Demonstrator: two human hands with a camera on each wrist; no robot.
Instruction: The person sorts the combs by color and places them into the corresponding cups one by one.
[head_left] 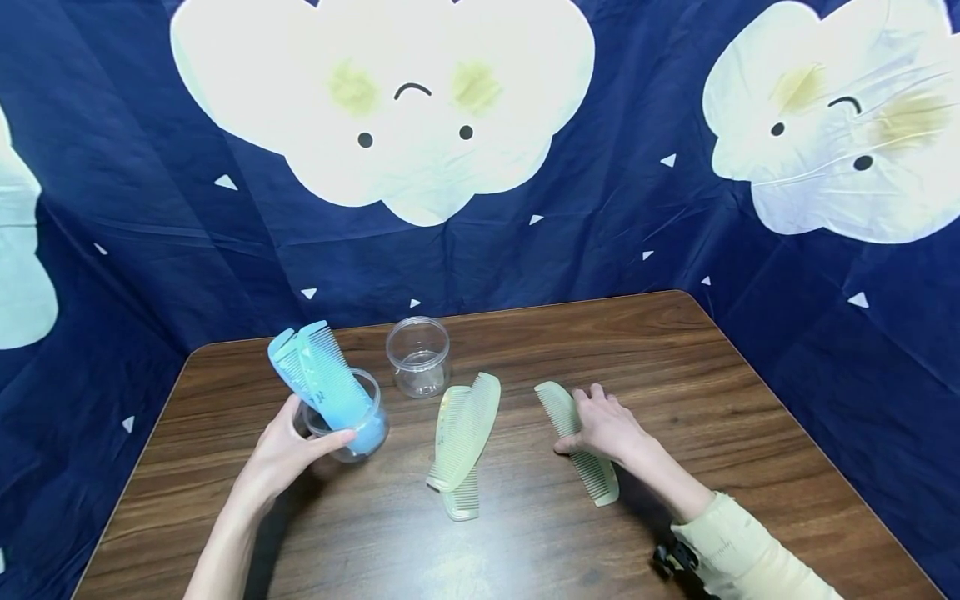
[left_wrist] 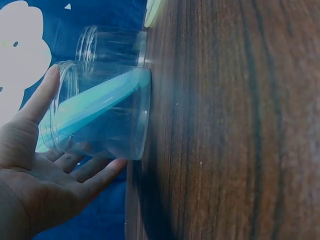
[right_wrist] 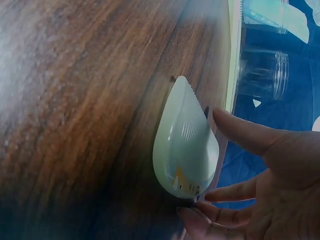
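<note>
My left hand (head_left: 288, 454) holds a clear plastic jar (left_wrist: 107, 127) by its side, thumb at the rim and fingers round the far side. At least two blue combs (head_left: 330, 379) lean in this jar, their upper ends sticking out past the rim. On the right, my right hand (head_left: 603, 425) is over a pale green comb (head_left: 598, 479) lying on the table. In the right wrist view, its thumb is near the teeth of the comb (right_wrist: 185, 140) and its fingertips are by the rounded end. The fingers look spread rather than closed around it.
A second clear jar (head_left: 420, 367) stands near the table's back edge. Overlapping pale green combs (head_left: 468, 437) lie at the middle of the wooden table (head_left: 375, 542). Behind the table hangs a dark blue cloth (head_left: 247, 275) with white clouds.
</note>
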